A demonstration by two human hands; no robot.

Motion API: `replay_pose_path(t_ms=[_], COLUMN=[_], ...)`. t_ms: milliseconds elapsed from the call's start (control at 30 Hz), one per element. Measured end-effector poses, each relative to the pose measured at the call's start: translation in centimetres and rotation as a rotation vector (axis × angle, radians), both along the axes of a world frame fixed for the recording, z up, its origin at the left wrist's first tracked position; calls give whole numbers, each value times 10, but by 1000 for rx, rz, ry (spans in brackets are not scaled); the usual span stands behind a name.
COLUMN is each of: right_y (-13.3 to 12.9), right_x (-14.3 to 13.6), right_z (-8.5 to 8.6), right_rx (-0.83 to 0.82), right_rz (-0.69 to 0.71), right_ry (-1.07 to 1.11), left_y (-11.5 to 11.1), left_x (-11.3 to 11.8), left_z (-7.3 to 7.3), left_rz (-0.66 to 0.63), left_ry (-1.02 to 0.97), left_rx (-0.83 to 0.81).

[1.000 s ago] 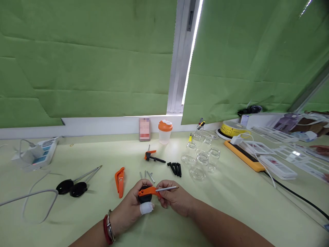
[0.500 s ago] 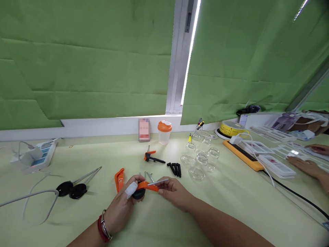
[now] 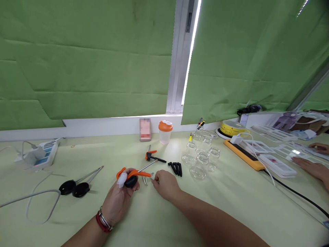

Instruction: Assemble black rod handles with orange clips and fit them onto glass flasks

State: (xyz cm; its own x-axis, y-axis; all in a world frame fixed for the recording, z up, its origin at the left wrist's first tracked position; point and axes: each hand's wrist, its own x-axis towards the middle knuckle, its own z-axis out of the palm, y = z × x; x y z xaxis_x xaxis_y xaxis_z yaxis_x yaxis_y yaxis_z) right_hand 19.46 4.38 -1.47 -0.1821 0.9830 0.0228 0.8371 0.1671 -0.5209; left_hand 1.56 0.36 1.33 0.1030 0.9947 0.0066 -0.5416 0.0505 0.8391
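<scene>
My left hand (image 3: 120,196), its thumb wrapped in white, grips a black round knob (image 3: 131,181) fitted with an orange plastic lever (image 3: 141,173) and a thin metal rod that slants up to the right. Another orange piece (image 3: 120,172) shows just behind that hand. My right hand (image 3: 166,185) rests low over the table with its fingertips pinched together near some small metal screws (image 3: 145,180); what is between the fingertips is hidden. Beyond the hands lies an orange and black assembly (image 3: 151,156) with a black handle, and beside it are several short black parts (image 3: 175,169).
To the left lie two black knobs with rods (image 3: 81,189), a white cable and a white power strip (image 3: 47,154). Several glass jars (image 3: 197,170) stand at the right, with an orange power strip (image 3: 244,156) beyond. An orange-lidded cup (image 3: 165,132) stands at the back. Another person's hand (image 3: 307,167) is far right.
My right hand has let go of the orange lever and moved down to the small metal parts. The left hand has shifted slightly left, still holding the knob, and the rod now points farther away.
</scene>
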Motion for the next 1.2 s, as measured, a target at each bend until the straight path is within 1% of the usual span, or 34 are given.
replay_pose_path(t_ms=[167, 267, 367, 500, 633, 700, 767, 833, 900, 1000, 1100, 1200], right_y=[-1, -2, -2, -1, 3, 6, 8, 9, 7, -2, -14, -23], right_x=[1, 2, 5, 16, 30, 37, 43, 47, 49, 47, 41, 32], right_z=[-1, -4, -6, -5, 6, 14, 23, 32, 40, 50, 55, 56], right_rx=[0, 16, 21, -12, -115, -137, -120, -68, 0, 72, 111, 65], right_rz=[-14, -12, -21, -49, -53, -71, -115, -159, -168, -94, 49, 137], right_ry=[-13, 17, 93, 266, 462, 575, 760, 947, 1043, 1027, 937, 923], left_y=[0, -1, 0, 2, 2, 1, -1, -4, -7, -11, -15, -18], left_x=[1, 3, 3, 2, 2, 2, 3, 6, 9, 14, 20, 25], left_z=[1, 1, -2, -6, -8, -8, -7, -8, -9, -12, -16, -19], left_rz=[23, 35, 31, 35, 31, 1, -59, -140, -217, -305, -359, -361], left_ry=[-7, -3, -1, 1, 14, 16, 19, 29, 37, 29, 8, -15], left_rx=[-15, -17, -25, -42, -60, -67, -81, -102, -126, -153, -182, -206])
